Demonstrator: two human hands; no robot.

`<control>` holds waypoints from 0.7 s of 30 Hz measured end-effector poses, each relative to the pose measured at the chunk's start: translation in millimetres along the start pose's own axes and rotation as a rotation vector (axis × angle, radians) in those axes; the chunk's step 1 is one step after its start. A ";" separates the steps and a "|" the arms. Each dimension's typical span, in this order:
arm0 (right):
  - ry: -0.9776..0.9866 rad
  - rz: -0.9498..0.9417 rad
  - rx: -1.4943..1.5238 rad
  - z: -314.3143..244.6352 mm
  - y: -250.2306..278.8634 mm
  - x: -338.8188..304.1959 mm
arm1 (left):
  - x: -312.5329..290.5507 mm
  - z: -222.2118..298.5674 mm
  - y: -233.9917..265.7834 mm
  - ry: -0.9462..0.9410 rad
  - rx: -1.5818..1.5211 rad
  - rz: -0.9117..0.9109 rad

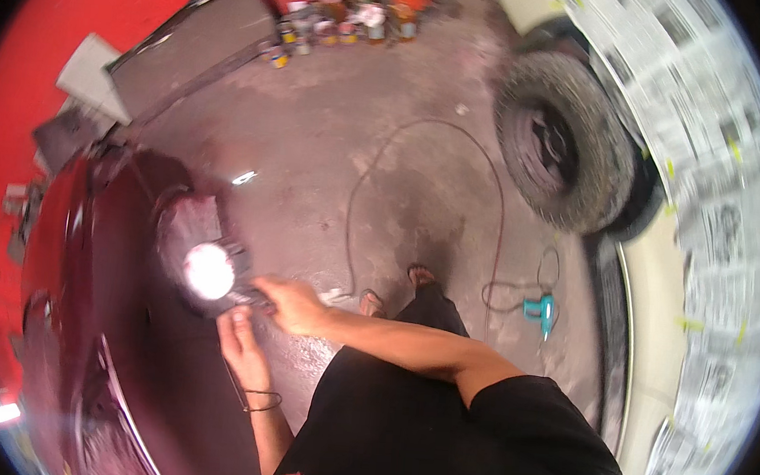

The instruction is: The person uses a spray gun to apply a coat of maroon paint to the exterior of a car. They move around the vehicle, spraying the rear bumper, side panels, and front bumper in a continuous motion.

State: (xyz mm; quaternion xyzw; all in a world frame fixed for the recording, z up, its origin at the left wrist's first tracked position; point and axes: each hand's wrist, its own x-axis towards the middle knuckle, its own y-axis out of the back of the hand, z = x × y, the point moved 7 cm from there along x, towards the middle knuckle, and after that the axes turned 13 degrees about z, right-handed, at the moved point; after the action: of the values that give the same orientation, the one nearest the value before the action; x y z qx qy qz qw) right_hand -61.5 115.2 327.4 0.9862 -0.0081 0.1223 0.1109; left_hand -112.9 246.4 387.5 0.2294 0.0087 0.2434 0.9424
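Note:
A lit work lamp (209, 271), its round face glaring white, is held out in front of the dark red car body (136, 325) on my left. My right hand (292, 306) reaches across and is closed around the dark handle end of the lamp. Just below it, my left hand (244, 345) has its fingers bent up against the lamp's lower edge. Glare and blur hide what those fingers grip, and whether the lamp touches the panel. A dark band circles my left wrist.
On the right stands a pale vehicle covered in newspaper (725, 256), with a large tyre (566, 143) beside it. A teal corded power tool (538, 313) lies on the floor, and a cable (353, 201) loops across the concrete. Several paint cans (325, 30) stand along the red wall.

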 end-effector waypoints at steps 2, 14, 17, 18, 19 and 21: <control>-0.087 -0.042 -0.027 28.9 20.8 -6.4 | -24.9 -36.1 -5.0 0.077 -0.013 -0.006; -0.094 0.053 -0.029 75.6 266.4 8.0 | -82.6 145.9 -262.4 -0.886 0.178 -0.505; -0.196 0.210 0.057 98.0 330.0 14.0 | -84.4 182.0 -303.7 -0.961 -0.015 -0.514; -0.178 0.275 0.051 100.1 347.4 15.5 | -85.3 195.2 -310.4 -0.965 -0.017 -0.549; -0.310 0.264 0.094 103.4 364.1 13.7 | -89.3 206.1 -321.8 -0.970 -0.033 -0.593; -0.574 0.247 0.190 100.3 389.6 9.8 | -86.9 221.8 -344.2 -0.906 -0.065 -0.600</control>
State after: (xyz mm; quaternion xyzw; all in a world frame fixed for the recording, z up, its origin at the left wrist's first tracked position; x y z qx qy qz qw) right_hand -44.8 -286.8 319.4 0.9780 -0.1469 -0.1479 -0.0039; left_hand -4.6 -156.0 427.5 0.2693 -0.3407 -0.1593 0.8866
